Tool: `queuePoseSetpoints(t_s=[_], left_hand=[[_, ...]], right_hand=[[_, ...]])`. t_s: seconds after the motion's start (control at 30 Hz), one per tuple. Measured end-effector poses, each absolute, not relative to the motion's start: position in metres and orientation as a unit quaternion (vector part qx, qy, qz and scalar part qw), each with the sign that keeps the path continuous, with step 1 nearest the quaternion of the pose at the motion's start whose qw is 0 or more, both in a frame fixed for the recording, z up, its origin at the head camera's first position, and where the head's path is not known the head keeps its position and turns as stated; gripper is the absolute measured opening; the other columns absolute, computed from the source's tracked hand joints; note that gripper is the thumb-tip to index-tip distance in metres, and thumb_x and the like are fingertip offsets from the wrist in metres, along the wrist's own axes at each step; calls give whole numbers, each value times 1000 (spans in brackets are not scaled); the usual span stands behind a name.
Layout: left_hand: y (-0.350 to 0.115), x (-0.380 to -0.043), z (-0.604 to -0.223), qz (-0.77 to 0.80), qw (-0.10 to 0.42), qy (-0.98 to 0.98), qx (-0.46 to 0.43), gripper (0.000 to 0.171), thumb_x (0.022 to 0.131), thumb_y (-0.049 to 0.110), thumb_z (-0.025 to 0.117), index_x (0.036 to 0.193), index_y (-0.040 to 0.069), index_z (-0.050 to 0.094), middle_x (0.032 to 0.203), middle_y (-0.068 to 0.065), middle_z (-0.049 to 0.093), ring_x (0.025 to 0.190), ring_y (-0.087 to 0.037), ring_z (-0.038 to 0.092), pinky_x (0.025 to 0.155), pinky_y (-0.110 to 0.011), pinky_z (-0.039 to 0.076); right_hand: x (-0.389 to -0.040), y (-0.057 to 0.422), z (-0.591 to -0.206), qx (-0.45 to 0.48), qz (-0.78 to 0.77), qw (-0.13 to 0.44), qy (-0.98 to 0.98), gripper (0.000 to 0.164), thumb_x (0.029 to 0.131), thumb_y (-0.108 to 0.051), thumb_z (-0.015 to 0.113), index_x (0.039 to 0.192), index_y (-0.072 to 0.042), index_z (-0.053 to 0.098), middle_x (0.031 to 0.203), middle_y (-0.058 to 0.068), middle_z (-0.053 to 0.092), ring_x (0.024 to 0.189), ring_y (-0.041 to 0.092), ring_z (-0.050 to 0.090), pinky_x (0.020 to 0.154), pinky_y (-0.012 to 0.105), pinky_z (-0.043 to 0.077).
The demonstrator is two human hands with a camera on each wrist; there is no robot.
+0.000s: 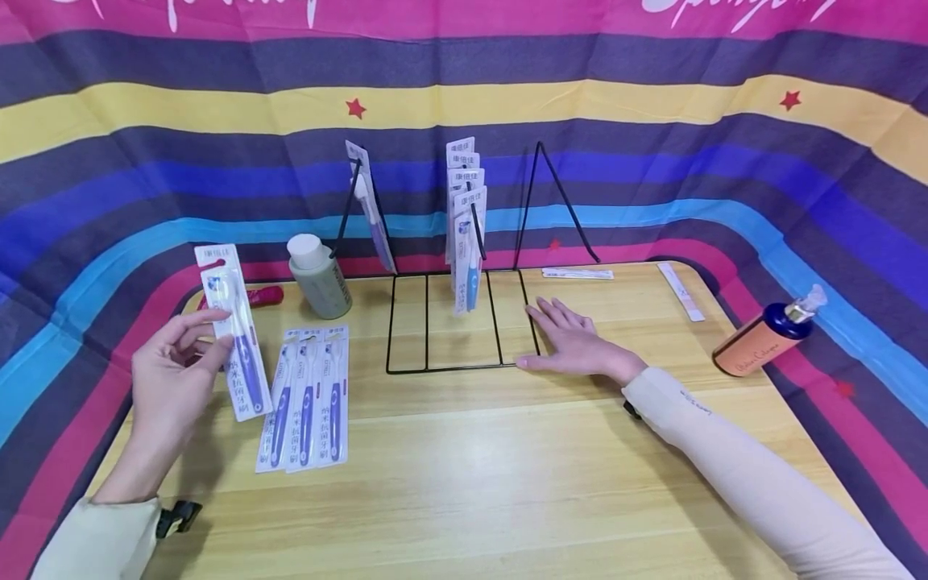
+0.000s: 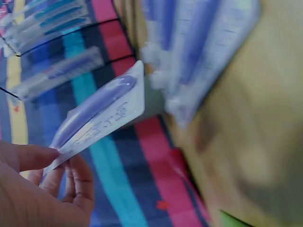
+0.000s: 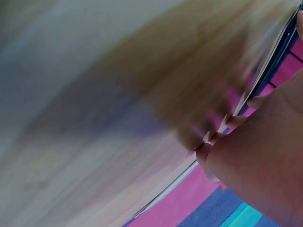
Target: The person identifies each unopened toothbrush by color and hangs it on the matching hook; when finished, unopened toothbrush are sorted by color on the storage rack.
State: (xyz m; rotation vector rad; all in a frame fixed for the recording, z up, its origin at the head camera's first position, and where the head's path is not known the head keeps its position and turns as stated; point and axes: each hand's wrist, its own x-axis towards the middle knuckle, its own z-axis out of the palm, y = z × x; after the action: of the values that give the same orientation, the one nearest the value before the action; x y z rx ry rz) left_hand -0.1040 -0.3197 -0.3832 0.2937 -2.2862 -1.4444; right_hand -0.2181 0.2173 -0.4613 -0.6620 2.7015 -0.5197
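Observation:
My left hand (image 1: 170, 383) pinches a packaged purple toothbrush (image 1: 250, 374) between thumb and fingers, holding it upright above the table's left side. In the left wrist view the same toothbrush pack (image 2: 102, 111) extends from the fingertips. Three more purple toothbrush packs (image 1: 335, 403) lie side by side on the table, to its right. A black wire rack (image 1: 445, 370) stands at the back middle. One purple pack (image 1: 373, 213) hangs on its left prong, and several packs (image 1: 470, 266), the front one blue, hang in the middle. My right hand (image 1: 573, 342) rests with fingers extended at the rack's right edge.
Behind the lying packs stands a grey bottle with a white cap (image 1: 324, 290), beside a red object (image 1: 264, 296). At the right is an orange bottle with a dark blue top (image 1: 761, 342). Flat white strips (image 1: 577, 274) lie near the back edge. A striped cloth (image 1: 464, 109) encloses the table.

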Motion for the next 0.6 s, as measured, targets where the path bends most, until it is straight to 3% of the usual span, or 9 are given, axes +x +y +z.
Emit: queuePoseSetpoints(t_s=[0.13,0.33,0.47,0.6], left_hand=[[-304,-101,-370,-573,243,-782,43,36,98,-8,75,133,2,76,96,-3,79,75,-14,63,64,-14,51],[-277,-102,-366,-674,273,-670,-147,32,93,-23,69,124,-18,69,101,-13,78,83,-17,70,67,-16,52],[-259,-98,-368,-680,271,-647,-213,33,90,-26,65,122,-18,70,109,-13,80,87,-16,73,68,-15,52],[-242,-93,-372,-686,250,-634,-255,30,92,-24,67,122,-18,69,117,-13,78,95,-16,73,86,-19,58]], right_hand=[[-218,217,-461,-229,-183,158,943,115,97,-76,64,177,-15,9,183,11,-3,166,39,-8,122,76,7],[-219,218,-461,-231,-185,158,942,114,98,-76,64,177,-15,9,183,11,-3,166,39,-8,122,76,7],[-220,218,-462,-231,-183,159,942,114,98,-76,64,177,-15,9,183,11,-3,166,39,-8,122,75,8],[-220,218,-462,-230,-179,159,943,114,97,-76,64,177,-16,8,183,9,-4,166,37,-8,122,74,9]])
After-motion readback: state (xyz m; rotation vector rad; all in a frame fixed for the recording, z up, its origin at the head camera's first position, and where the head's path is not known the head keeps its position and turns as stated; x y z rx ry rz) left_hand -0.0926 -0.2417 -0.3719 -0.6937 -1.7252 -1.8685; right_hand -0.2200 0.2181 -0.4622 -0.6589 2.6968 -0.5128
